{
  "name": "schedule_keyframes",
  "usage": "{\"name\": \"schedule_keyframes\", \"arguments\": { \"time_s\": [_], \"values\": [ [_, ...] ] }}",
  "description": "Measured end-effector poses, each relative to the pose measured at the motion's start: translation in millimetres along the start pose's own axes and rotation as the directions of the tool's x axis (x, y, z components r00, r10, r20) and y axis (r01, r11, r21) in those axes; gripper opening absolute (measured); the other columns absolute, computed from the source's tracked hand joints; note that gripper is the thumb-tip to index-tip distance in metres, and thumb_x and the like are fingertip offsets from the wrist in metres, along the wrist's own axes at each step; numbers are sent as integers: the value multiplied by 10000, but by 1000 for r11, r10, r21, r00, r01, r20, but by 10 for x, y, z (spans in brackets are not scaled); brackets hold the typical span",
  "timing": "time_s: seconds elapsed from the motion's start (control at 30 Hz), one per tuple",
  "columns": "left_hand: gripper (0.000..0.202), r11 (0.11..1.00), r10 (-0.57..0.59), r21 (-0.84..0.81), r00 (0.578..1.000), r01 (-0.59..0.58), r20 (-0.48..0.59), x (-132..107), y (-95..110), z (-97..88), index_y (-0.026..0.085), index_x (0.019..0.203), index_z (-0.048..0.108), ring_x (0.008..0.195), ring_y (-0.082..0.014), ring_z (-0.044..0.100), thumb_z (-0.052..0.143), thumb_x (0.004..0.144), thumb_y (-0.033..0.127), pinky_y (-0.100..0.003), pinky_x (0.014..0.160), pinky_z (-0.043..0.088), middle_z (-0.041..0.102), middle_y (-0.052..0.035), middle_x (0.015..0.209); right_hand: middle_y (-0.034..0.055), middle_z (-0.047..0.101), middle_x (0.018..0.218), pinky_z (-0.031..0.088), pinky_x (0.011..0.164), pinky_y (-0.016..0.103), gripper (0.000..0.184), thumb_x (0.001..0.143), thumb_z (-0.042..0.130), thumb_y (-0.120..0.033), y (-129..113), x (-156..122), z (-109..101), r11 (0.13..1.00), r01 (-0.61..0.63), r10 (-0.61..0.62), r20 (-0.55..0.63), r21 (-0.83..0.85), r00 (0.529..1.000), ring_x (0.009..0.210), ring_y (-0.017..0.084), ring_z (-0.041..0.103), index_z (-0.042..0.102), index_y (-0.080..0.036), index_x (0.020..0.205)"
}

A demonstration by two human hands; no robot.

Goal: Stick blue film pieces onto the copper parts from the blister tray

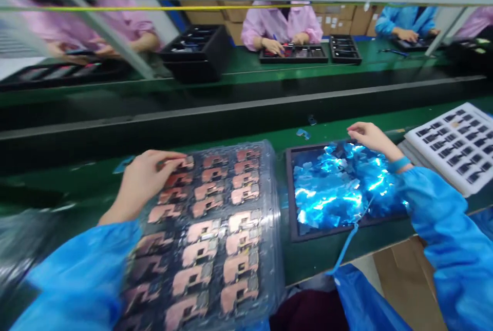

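Two bare hands work apart: the left hand [148, 182], fingers curled together on the top corner of a clear plastic tray [269, 187] of copper-coloured circuit boards [204, 238], any pinch unclear; the open right hand [370, 138] over blue foil scraps [331, 187] in a black tray [289, 192].

On the near desk [331, 115], at left, a plastic blister tray [208, 233] in rows of circuit boards [202, 251], under the left hand [148, 182], fingers [169, 159] over its far edge. Just to its right, a shallow tray [288, 192] of foil pieces [331, 192], with the right hand [370, 138] over its far edge. Further right, a moulded tray [450, 146]. Below the near desk's edge, at right, a cardboard sheet [408, 285]. Beyond a long trough [246, 105], a far desk [246, 61] with a co-worker's hands [287, 43] at a tray [295, 54].
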State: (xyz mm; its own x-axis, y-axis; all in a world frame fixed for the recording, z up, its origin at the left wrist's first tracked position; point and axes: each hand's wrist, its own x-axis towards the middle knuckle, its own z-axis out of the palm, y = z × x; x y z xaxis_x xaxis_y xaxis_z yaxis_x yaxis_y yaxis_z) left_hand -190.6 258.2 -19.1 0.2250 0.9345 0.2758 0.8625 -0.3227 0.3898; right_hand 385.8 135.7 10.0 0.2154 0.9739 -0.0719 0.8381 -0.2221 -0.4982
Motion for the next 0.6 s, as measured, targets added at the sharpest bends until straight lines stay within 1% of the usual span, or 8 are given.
{"name": "schedule_keyframes", "arguments": {
  "time_s": [0.1,0.2,0.27,0.33,0.37,0.43,0.53,0.6],
  "values": [
    [256,998,56,5,998,-56,11,-38,-33,4,337,779,724,991,-429,713,549,828,518,-538,912,539,721,-57,808,121,831,1211,584,992,294,276,1015,636,-266,45,434,309,998,-36,37,12,-52,999,1125,229,785,757,-141,1231],
    [231,994,89,68,996,-89,2,-81,91,-78,376,859,748,1031,-470,688,546,833,483,-643,975,528,717,-77,865,102,826,1218,566,1000,291,286,1003,694,-297,-66,780,609,994,-39,43,33,-105,999,1148,235,772,742,-176,1257],
    [313,985,125,125,991,-118,-55,-61,327,-100,379,1026,780,1107,-489,663,503,896,445,-663,982,524,732,-103,976,120,810,1245,559,1006,310,325,1010,700,-355,-168,1002,763,988,-53,57,23,-144,998,1173,258,759,722,-180,1283],
    [396,963,227,165,971,-212,-80,38,711,-3,332,1180,781,1143,-472,655,446,976,389,-636,976,539,746,-128,1095,165,786,1276,554,1014,334,393,1023,681,-425,-276,1211,889,979,-84,84,-5,-183,996,1203,288,743,700,-151,1305],
    [398,937,314,174,948,-301,-49,119,950,107,296,1202,782,1137,-438,664,441,1005,355,-601,984,551,754,-128,1115,192,773,1285,552,1017,344,434,1027,671,-455,-331,1304,947,974,-102,101,-20,-204,995,1215,302,734,690,-128,1312],
    [361,864,464,165,879,-476,104,333,1472,450,239,1187,784,1119,-343,681,454,1043,262,-506,1007,569,772,-114,1154,240,737,1320,543,1035,360,509,1015,677,-487,-435,1449,1057,959,-137,129,-49,-247,990,1259,327,703,670,-84,1326],
    [315,781,515,172,774,-601,368,706,2171,1114,195,1215,771,1154,-302,668,516,1034,154,-425,977,582,757,-131,1219,274,654,1435,528,1077,375,559,970,726,-456,-533,1552,1176,935,-167,146,-91,-312,985,1370,352,618,648,-62,1359],
    [365,740,522,163,710,-653,473,919,2473,1502,161,1243,762,1178,-304,667,499,1010,63,-418,960,586,730,-172,1273,280,633,1459,533,1082,380,537,955,731,-396,-530,1565,1193,921,-179,151,-107,-346,983,1389,355,607,650,-61,1367]
  ]
}}
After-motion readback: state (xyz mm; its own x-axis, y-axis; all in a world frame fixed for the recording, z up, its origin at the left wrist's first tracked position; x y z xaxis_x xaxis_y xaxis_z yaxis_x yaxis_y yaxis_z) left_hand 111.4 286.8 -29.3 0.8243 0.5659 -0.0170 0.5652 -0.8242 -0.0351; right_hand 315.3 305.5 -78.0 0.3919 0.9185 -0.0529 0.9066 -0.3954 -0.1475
